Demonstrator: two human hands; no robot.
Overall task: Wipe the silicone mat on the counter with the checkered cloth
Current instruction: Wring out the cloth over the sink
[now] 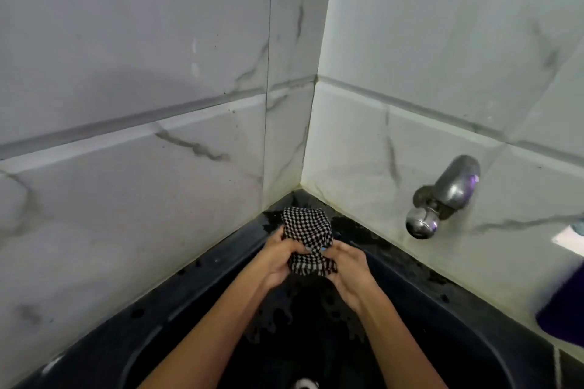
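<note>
From the head view, both my hands meet in the lower middle of the frame over a dark sink [196, 303], and between them I hold the checkered cloth [308, 238]. My left hand [278, 259] is closed on the cloth's left side, my right hand [349, 265] is closed on its right side, and my fingers are curled tight into the fabric. The cloth is bunched up: a rounded wad sticks up above my knuckles toward the corner of the walls, and a crumpled part sits lower between my palms. I judge that I am squeezing or wringing it, though I cannot see any water coming off it.

At right centre a metal tap [442, 196] comes out of the marble-patterned wall tiles [126, 73], well apart from my hands. At the far right edge there is a purple shape [562, 303] too cut off to name.

No silicone mat shows anywhere, nor any open counter. So, as far as I can judge, the wiping itself has not begun. The cloth is in hand and being readied, and I have yet to carry it to the mat and wipe.
</note>
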